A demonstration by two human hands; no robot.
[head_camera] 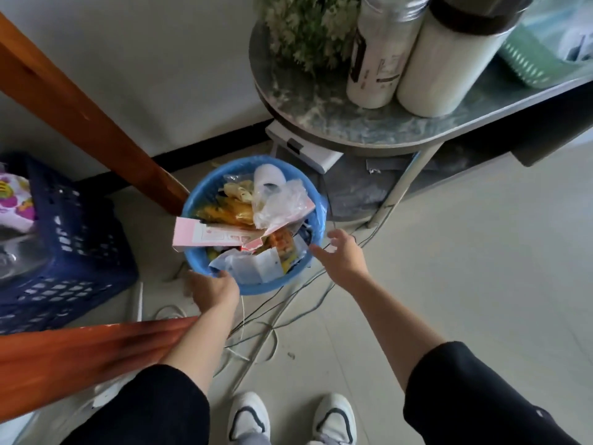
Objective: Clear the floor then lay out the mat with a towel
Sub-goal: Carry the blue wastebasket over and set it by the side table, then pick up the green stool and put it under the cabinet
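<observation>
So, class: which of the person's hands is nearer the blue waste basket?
Left. The left hand touches the blue waste basket at its near rim; the right hand hovers open just beside its right edge.

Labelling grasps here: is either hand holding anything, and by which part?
Left hand has a grip on the near rim of the blue bin. Right hand is open beside the bin's right rim, holding nothing.

A single head-worn wide-angle view looks steeply down and forward, close above the floor (449,252) and the person's own shoes (248,419).
</observation>
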